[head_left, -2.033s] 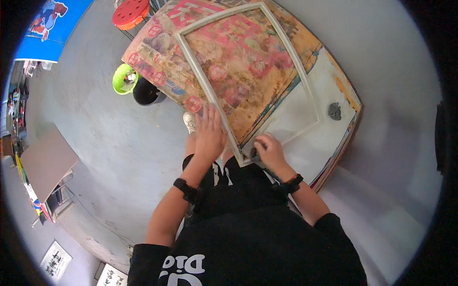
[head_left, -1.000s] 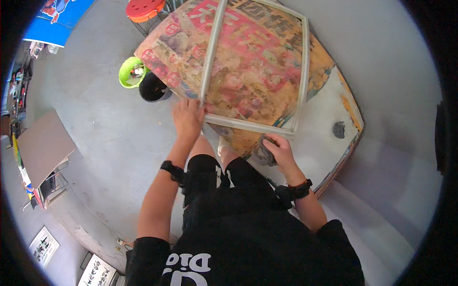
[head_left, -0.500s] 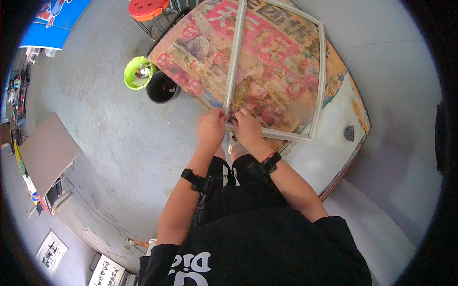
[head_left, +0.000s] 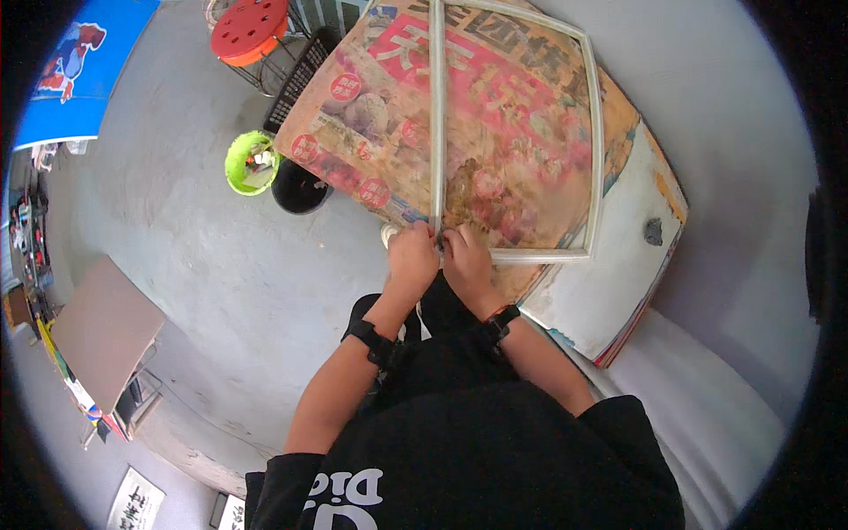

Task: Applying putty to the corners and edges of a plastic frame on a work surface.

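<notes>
A whitish, narrow-barred rectangular frame point(head_left: 437, 115) lies on a worn board table. My left hand point(head_left: 413, 258) is closed, its fingertips pinched together beside the near left corner of this frame. Close on the other side of the corner, my right hand point(head_left: 468, 263) is also closed, thumb and fingers bunched. A small dark bit shows between the two sets of fingertips, too small and covered to name. The corner itself is mostly hidden by my fingers. A dark grey scouring wad point(head_left: 653, 231) rests on the pale right part of the table.
The table top point(head_left: 344, 124) carries a stained printed sheet and stands near a pale wall. Left of it are a lime-green bin point(head_left: 240, 168) with scraps, a black bin point(head_left: 296, 196), a black basket point(head_left: 305, 79) and a red stool point(head_left: 252, 31). A brown board point(head_left: 106, 331) stands far left.
The view has shifted, and my body stands closer to the table. Both hands stay at the frame's corner, now nearer together and slightly lower in the picture.
</notes>
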Demonstrator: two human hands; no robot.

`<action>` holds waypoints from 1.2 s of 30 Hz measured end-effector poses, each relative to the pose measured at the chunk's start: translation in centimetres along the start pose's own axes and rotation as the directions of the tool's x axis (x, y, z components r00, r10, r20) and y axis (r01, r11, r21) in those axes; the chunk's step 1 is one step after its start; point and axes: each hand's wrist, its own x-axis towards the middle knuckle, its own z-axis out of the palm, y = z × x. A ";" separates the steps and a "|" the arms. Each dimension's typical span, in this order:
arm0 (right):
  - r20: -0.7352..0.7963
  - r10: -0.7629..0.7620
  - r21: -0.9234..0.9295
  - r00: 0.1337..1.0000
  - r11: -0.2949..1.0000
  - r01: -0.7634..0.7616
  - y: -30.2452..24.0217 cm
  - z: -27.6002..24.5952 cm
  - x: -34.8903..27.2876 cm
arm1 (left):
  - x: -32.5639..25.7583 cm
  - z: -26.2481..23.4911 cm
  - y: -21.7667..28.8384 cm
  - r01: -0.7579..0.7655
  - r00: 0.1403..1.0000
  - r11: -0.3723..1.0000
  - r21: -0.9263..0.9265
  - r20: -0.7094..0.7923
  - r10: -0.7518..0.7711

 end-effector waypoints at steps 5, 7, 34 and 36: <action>-0.058 0.016 0.007 0.998 1.000 -0.016 1.0 0.6 1.5 | 0.5 -0.4 0.2 0.041 0.996 0.999 -0.020 0.081 -0.039; -0.032 0.094 -0.039 0.995 0.995 -0.095 1.1 0.5 3.9 | 0.6 -0.2 -0.3 0.010 0.997 1.000 -0.014 0.082 -0.009; 0.197 -0.057 -0.082 0.979 0.994 0.074 1.2 -1.5 2.1 | 0.2 -0.1 -1.0 -0.101 0.995 0.994 -0.029 0.004 0.101; 0.146 -0.055 -0.078 0.988 0.995 0.067 1.2 -1.5 4.4 | 0.3 -0.2 -1.1 -0.088 0.996 0.995 -0.045 0.022 0.089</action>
